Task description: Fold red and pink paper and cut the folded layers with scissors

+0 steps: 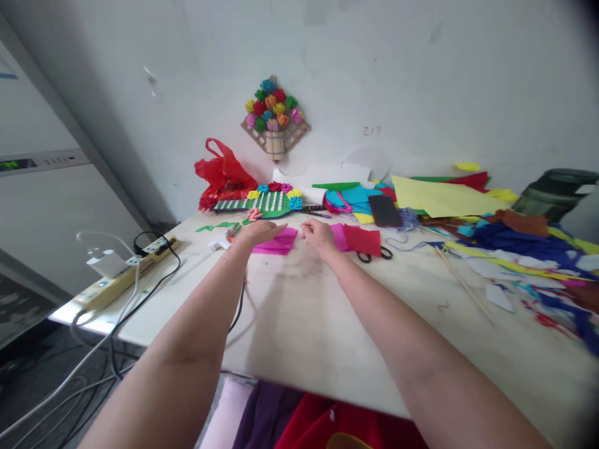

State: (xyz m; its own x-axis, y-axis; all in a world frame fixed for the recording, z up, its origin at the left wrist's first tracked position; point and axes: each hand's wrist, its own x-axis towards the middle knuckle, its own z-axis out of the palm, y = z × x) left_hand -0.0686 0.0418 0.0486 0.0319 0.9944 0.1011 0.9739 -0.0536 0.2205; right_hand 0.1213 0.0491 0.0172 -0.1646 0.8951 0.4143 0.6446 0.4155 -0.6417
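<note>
My left hand [262, 232] reaches over a magenta sheet of paper [282, 242], its fingers stretched out flat at the sheet's upper edge. To its right my right hand [318, 235] is closed, fingers curled and tips pressed together just off the sheet's right edge. Whether anything sits in that pinch is too small to tell. Beside my left wrist lies a white tool [219, 242], perhaps a glue gun, partly hidden. Right of my right hand are another pink piece [339, 237] and a red piece of paper [364, 241], with black scissor handles [385, 252] showing below.
A green guitar-shaped craft [269, 203] with paper flowers lies behind my hands, near a red plastic bag [224, 171]. A phone [384, 211], a wooden stick [463, 284] and heaped coloured scraps [524, 240] are right. A power strip [121, 277] with cables runs along the left edge.
</note>
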